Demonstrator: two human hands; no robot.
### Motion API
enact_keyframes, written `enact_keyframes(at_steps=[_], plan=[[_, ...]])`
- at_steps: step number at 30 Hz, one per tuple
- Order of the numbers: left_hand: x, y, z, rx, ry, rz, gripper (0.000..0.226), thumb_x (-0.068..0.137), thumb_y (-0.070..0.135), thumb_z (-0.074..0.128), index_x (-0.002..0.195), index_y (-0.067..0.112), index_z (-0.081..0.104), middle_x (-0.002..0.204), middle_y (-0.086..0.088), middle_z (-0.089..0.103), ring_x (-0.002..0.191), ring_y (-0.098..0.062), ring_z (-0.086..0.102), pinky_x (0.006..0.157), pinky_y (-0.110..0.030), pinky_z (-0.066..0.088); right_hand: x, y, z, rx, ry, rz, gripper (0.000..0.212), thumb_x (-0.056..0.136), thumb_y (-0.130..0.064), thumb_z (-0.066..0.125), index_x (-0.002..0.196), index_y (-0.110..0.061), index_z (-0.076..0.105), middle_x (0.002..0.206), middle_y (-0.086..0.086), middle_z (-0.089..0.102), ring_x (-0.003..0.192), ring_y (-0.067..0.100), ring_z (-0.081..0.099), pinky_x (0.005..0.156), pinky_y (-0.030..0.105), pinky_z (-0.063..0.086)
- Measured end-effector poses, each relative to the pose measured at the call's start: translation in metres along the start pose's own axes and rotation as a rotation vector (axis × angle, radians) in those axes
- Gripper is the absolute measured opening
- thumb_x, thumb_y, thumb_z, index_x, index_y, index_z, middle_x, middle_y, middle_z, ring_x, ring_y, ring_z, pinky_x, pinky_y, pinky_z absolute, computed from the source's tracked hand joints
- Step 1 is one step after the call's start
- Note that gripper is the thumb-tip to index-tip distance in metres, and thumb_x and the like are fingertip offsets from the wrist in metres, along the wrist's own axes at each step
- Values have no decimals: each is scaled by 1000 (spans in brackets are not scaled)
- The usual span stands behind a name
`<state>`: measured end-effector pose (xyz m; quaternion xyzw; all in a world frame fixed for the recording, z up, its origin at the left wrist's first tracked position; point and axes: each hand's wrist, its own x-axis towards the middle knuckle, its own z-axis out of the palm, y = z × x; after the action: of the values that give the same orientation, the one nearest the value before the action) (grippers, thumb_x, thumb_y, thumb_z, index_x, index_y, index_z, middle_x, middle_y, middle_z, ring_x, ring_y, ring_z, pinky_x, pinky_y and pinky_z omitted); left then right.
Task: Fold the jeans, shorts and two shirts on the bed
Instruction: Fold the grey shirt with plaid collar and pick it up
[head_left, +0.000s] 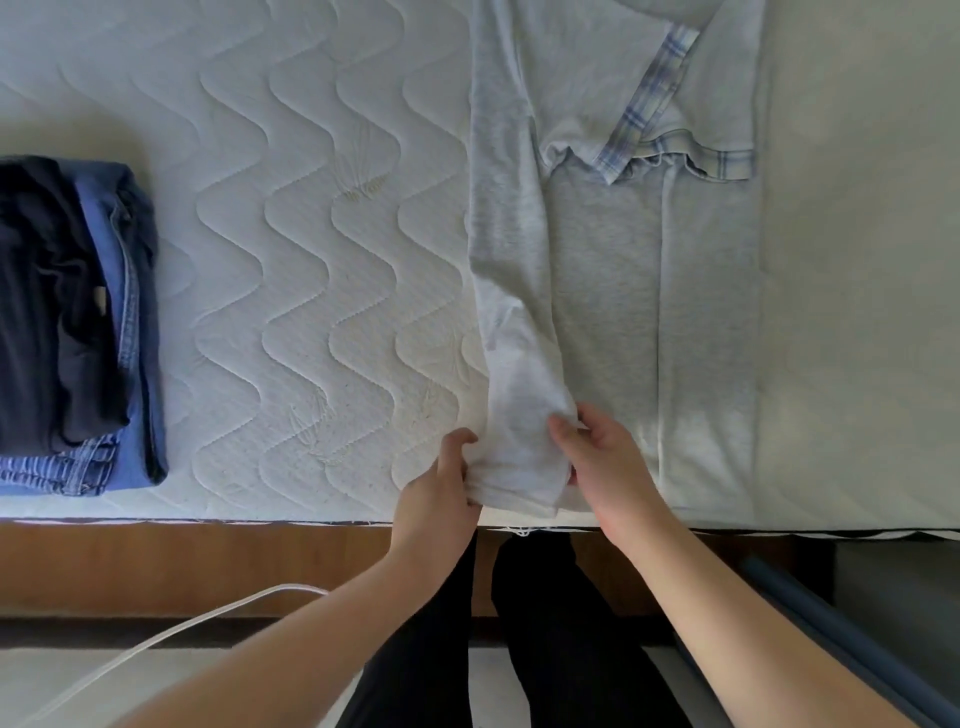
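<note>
Both hands (519, 467) grip grey shirt (602, 291) hem.

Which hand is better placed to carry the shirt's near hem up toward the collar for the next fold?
Neither alone. The left hand and the right hand each grip the near hem of the grey shirt, on opposite sides of its folded-in left panel. Lifting with both together likely keeps the fold square.

Quilted mattress (311, 234); grey shirt (602, 270) spread; folded jeans (140, 312) left
</note>
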<state>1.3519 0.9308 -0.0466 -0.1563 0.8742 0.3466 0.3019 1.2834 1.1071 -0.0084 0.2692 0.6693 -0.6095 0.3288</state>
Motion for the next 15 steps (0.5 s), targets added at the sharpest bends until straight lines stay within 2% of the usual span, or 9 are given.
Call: enact_keyframes(at_steps=[2, 4, 6, 8, 9, 10, 12, 13, 15], plan=[[-10, 1, 4, 56, 55, -10, 66, 82, 8, 54, 129, 40, 21, 84, 16, 52, 71, -18, 60, 62, -31, 44, -2, 7, -4, -192, 124, -102, 8, 98, -30, 57, 95, -26, 63, 82, 1, 73, 72, 19, 71, 55, 32, 58], [-22, 0, 9, 136, 83, -4, 65, 82, 12, 56, 134, 38, 26, 98, 14, 60, 77, -21, 63, 65, -32, 45, -4, 17, -3, -231, 142, -111, 8, 98, -32, 57, 92, -29, 61, 79, -2, 73, 66, 15, 70, 46, 25, 53], [-32, -2, 15, 195, 76, -17, 60, 86, 18, 55, 139, 32, 32, 118, 12, 61, 86, -23, 65, 69, -34, 49, -4, 30, 1, -253, 112, -60, 6, 98, -34, 57, 94, -31, 61, 81, -5, 74, 71, 10, 71, 57, 31, 58], [-37, -5, 22, 241, 69, -48, 58, 91, 20, 52, 144, 29, 31, 130, 10, 56, 91, -23, 66, 71, -36, 50, -2, 45, 3, -350, 34, 14, 5, 96, -33, 60, 94, -29, 62, 87, -3, 73, 81, 15, 70, 76, 42, 58], [-38, -7, 24, 268, 61, -63, 58, 93, 21, 50, 147, 29, 28, 133, 9, 55, 92, -22, 65, 72, -35, 50, -2, 52, 4, -404, -8, 55, 5, 94, -31, 63, 93, -26, 63, 90, 0, 73, 83, 18, 70, 81, 43, 56], [-37, -7, 25, 297, 49, -67, 61, 94, 21, 48, 150, 30, 24, 132, 8, 54, 92, -22, 65, 72, -34, 50, -2, 59, 3, -435, -37, 86, 6, 93, -29, 64, 92, -23, 63, 91, 3, 73, 83, 19, 70, 82, 44, 55], [-35, -8, 29, 353, 35, -24, 71, 95, 20, 47, 156, 32, 12, 123, 5, 56, 86, -22, 64, 70, -34, 51, -5, 68, 2, -429, -37, 104, 8, 94, -28, 63, 89, -23, 61, 88, 6, 72, 69, 16, 70, 77, 46, 57], [-34, -9, 32, 396, 35, 23, 80, 94, 19, 48, 156, 34, -1, 116, 4, 56, 81, -21, 62, 68, -34, 50, -7, 71, 1, -435, -18, 97, 9, 95, -30, 61, 88, -26, 58, 87, 3, 70, 60, 13, 69, 73, 44, 57], [-30, -11, 35, 510, 15, 111, 97, 94, 18, 48, 145, 41, -31, 106, 4, 51, 78, -18, 58, 66, -31, 47, -10, 76, -1, -500, 10, 62, 10, 96, -36, 57, 88, -31, 54, 81, -3, 68, 50, 10, 66, 63, 34, 58]])
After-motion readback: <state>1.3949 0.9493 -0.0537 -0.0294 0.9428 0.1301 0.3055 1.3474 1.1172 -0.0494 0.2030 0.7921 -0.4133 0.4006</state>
